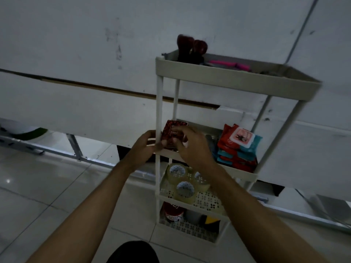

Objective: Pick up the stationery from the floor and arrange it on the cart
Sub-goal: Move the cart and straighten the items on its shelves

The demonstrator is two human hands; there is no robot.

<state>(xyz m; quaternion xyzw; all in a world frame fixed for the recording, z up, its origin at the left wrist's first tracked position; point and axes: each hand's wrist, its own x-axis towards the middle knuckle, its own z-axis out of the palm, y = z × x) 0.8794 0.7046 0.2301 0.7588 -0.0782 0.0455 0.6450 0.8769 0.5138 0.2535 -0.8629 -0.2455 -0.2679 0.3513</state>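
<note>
Both hands meet at the cart's [235, 83] second shelf: the left hand [146, 147] pinches the near edge of a small red box [173, 133], and the right hand [191, 145] curls over its front. It stands upright at that shelf's left end, beside red-and-teal packets [237, 147]. It looks light and stiff, perhaps glossy; best held by opposite edges. Tape rolls [185, 188] lie on the shelf below.

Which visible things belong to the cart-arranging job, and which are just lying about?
Job: dark red packet, held by left hand and right hand; cart; tape rolls; wipe packs; pink pens.
Lying about: metal frame; green-and-white object.
</note>
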